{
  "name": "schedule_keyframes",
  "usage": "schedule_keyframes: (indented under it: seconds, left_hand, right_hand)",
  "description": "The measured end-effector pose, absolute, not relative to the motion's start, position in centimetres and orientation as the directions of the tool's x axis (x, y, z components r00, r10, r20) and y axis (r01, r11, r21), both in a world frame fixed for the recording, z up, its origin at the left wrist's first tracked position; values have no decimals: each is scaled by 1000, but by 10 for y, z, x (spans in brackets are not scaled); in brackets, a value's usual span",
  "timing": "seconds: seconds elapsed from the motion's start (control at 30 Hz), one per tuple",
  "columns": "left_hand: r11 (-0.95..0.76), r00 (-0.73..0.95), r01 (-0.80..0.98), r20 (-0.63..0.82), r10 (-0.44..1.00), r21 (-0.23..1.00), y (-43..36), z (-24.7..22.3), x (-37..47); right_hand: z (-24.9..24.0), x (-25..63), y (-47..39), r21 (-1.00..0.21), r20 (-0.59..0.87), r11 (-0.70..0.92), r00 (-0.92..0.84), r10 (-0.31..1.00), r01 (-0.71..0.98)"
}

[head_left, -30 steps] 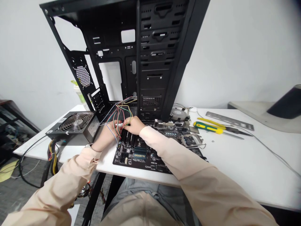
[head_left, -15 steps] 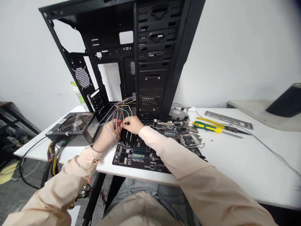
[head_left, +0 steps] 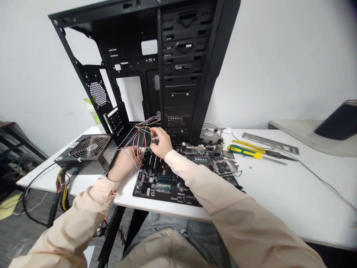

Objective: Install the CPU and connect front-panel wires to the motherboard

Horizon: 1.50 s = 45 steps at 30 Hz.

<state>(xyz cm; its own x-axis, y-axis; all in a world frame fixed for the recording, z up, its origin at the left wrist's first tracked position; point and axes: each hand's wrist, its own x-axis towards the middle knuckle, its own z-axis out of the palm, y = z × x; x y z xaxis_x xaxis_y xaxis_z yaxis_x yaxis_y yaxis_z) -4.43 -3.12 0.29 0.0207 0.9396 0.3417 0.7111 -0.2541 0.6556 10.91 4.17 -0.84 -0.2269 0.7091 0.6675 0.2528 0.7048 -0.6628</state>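
Thin coloured wires [head_left: 136, 139] run from the computer case [head_left: 178, 85] down to a dark motherboard [head_left: 167, 191] lying flat on the table. Among these wires, at the board's back left corner, is my left hand [head_left: 126, 162]. Its fingers are closed, partly behind the wires, and what lies at their tips cannot be made out. My right hand [head_left: 162, 143] is just above the board's slots, fingers curled round the green and yellow wires at the right of the bundle.
Left of the board stands a power supply [head_left: 87, 152] with a thick cable bundle [head_left: 61, 191] over the table edge. To the right lie a green-and-yellow screwdriver [head_left: 245, 151], yellow-handled pliers [head_left: 267, 151], a metal plate [head_left: 270, 143] and a fan cooler [head_left: 211, 136].
My right hand has moved up and away from my left hand's fingertips, with its fingers spread further round the wires. My left hand stays nearly in place, slightly lower.
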Motion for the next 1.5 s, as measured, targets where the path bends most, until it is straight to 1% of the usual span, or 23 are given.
schedule_keyframes:
  seconds: [0.1,0.17,0.23,0.27,0.37,0.47,0.63,0.77,0.87,0.93,1.1,1.27,1.4,1.5]
  left_hand:
    - [-278,31,712,368,929,644,-33,6,-45]
    - [-302,46,712,387,921,634,-34,8,-45]
    - [-318,56,711,400,915,627,-35,10,-45]
    - [-321,56,710,404,913,626,-35,10,-45]
    - [-317,50,713,407,912,625,-34,9,-46]
    - [-300,37,723,399,916,622,-33,5,-49]
    - [-272,34,740,370,929,615,-32,4,-50]
    - [-275,71,729,330,941,627,-33,8,-46]
    - [-282,112,716,294,949,639,-33,11,-42]
    - [-286,131,710,278,952,644,-34,12,-41]
    - [-289,154,713,259,953,639,-33,12,-43]
    - [-285,162,730,247,955,622,-33,11,-43]
    - [-306,173,741,271,947,598,-34,10,-41]
    - [-333,182,761,309,934,558,-35,9,-41]
  right_hand:
    - [-2,112,36,-565,740,778,-248,625,275]
    - [2,113,32,-450,765,808,-302,569,381]
    - [6,115,29,-334,742,809,-394,542,483]
    - [7,115,28,-300,714,807,-441,544,509]
    - [9,116,25,-263,629,818,-551,548,512]
    - [7,116,24,-243,557,819,-616,557,520]
    - [9,115,19,-195,477,792,-650,592,579]
    - [13,114,15,-156,430,785,-674,601,600]
    - [13,113,14,-153,410,794,-693,593,588]
    - [10,112,16,-172,407,799,-697,591,577]
    - [0,107,24,-282,422,793,-673,608,539]
    - [-7,104,33,-357,425,817,-700,574,453]
    - [-9,103,36,-372,427,827,-713,556,422]
    - [-9,103,37,-363,433,836,-720,543,412]
